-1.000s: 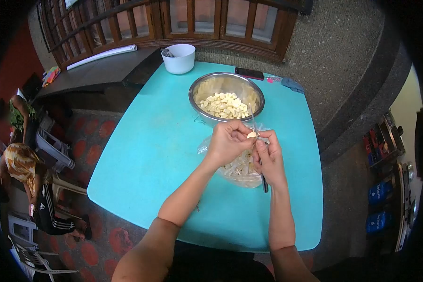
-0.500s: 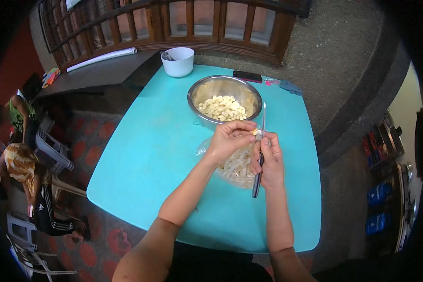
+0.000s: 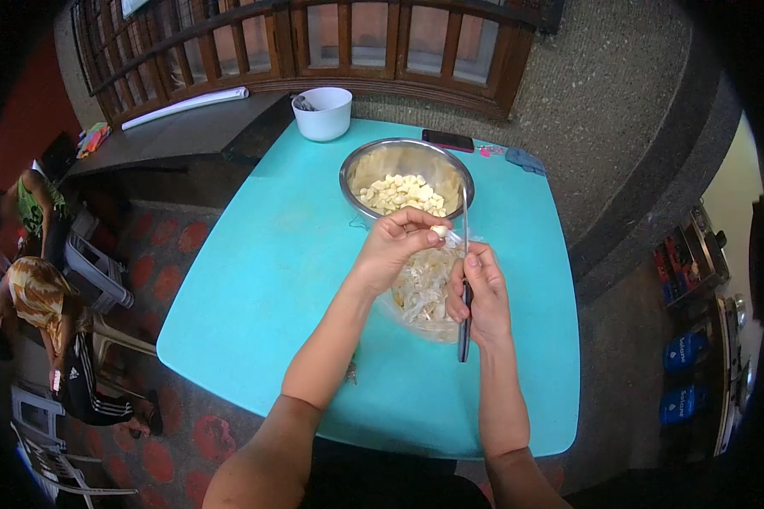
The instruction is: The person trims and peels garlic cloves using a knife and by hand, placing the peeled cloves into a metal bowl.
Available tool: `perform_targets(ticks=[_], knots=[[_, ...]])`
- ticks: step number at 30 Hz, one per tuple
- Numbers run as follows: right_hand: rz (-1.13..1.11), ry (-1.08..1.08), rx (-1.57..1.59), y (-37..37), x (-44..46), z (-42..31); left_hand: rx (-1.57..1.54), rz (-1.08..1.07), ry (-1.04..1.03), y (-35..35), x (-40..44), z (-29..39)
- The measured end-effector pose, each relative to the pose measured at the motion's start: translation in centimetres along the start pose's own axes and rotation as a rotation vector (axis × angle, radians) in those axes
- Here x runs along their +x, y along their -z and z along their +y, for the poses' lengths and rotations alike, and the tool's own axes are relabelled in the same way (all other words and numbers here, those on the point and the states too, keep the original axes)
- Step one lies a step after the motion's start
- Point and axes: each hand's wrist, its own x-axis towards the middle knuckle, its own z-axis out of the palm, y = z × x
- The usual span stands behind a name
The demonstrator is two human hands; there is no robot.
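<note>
Between its thumb and fingertips, my left hand (image 3: 396,246) pinches a pale garlic clove (image 3: 440,231) just in front of the metal bowl. My right hand (image 3: 482,293) is wrapped round the dark handle of a knife (image 3: 464,316), whose thin blade points up and away from me. Many peeled cloves (image 3: 403,195) lie in the steel bowl (image 3: 348,182). Under my hands a clear plastic bag (image 3: 424,297) holds whitish papery skins; my wrists and fingers hide part of it.
On the turquoise table (image 3: 246,288), a white bowl (image 3: 324,119) stands at the back left. A phone (image 3: 447,140) and a folded blue-grey cloth (image 3: 525,159) lie along the far edge. Two people sit at the far left, near plastic chairs (image 3: 98,271).
My left hand has drawn left, away from the blade, bringing the clove with it. The knife has shifted slightly left and down in my right hand.
</note>
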Motion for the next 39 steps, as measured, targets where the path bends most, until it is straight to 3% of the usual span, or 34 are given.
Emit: perform_targets(ticks=[5, 14, 19, 25, 32, 39], knots=[[-0.077, -0.010, -0.292, -1.0, -0.8, -1.8, 0.130, 0.000, 0.025, 0.1, -0.2, 0.2], [-0.032, -0.051, -0.412, -0.9, -0.7, -2.0, 0.148, 0.020, 0.045, -0.3, -0.5, 0.2], [-0.006, -0.040, -0.397, -0.6, -0.6, -1.8, 0.136, 0.049, 0.037, -0.9, -0.5, -0.2], [-0.017, -0.063, -0.256, -0.1, -0.4, -1.6, 0.317, 0.043, -0.168, -1.0, -0.4, -0.9], [-0.059, -0.107, 0.000, 0.2, -0.3, -1.0, 0.135, 0.062, 0.013, -1.0, -0.6, 0.5], [-0.116, -0.102, -0.126, -0.4, -0.8, -2.1, 0.134, 0.043, 0.007, -0.6, -0.5, 0.8]])
